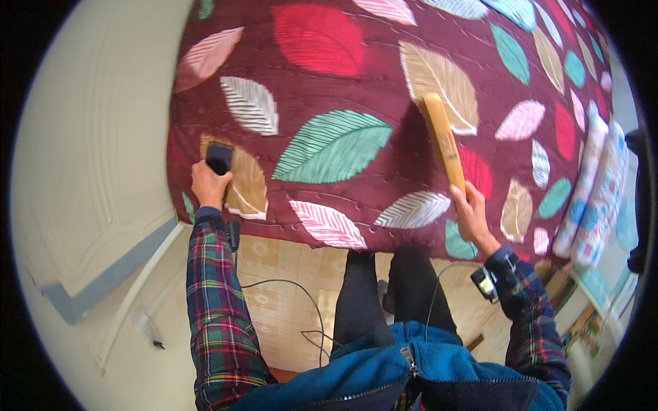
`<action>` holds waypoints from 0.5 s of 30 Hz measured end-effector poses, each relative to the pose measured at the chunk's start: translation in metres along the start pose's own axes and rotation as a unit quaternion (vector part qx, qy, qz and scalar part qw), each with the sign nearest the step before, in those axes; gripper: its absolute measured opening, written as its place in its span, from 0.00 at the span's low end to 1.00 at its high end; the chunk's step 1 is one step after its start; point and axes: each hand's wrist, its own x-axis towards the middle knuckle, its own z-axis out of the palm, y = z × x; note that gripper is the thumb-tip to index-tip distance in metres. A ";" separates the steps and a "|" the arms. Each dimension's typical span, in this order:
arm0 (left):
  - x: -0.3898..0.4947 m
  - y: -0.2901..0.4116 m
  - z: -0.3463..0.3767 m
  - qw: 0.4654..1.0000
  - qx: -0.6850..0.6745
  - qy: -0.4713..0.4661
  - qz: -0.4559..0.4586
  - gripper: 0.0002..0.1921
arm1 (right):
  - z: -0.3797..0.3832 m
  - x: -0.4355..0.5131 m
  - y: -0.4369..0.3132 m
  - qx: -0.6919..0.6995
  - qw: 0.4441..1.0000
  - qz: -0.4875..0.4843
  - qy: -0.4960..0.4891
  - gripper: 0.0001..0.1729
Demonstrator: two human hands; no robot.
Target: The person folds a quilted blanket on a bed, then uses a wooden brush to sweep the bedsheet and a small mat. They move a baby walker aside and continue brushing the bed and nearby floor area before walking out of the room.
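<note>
A dark red quilted bedspread with a leaf pattern (308,200) spreads over the bed before me. My left hand (209,184) is closed around a black smartphone (219,157) near the bedspread's left edge, over a tan leaf. In my right hand (469,209) is the lower end of a light wooden brush or paddle (443,138), seen edge-on. Its far end points up and a little left, over another tan leaf, and a shadow lies on the cloth to its left. Whether it touches the cloth I cannot tell.
At the left stand a cream panelled door or wall (97,128) and a pale pipe (139,287). Two rolled floral bundles (596,195) lie along the right side. Dark cables (308,298) hang before the tiled floor (277,313) by my legs.
</note>
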 end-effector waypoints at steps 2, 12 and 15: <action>-0.001 -0.005 0.004 1.000 0.014 -0.020 -0.016 0.34 | -0.002 -0.001 0.002 0.009 1.000 0.017 0.013 0.12; -0.028 -0.020 0.006 1.000 -0.002 0.022 0.004 0.49 | -0.010 -0.004 0.001 0.060 0.997 0.028 0.042 0.14; -0.031 -0.021 0.012 1.000 0.014 -0.005 -0.026 0.47 | -0.017 -0.006 0.001 0.043 0.997 0.025 0.060 0.14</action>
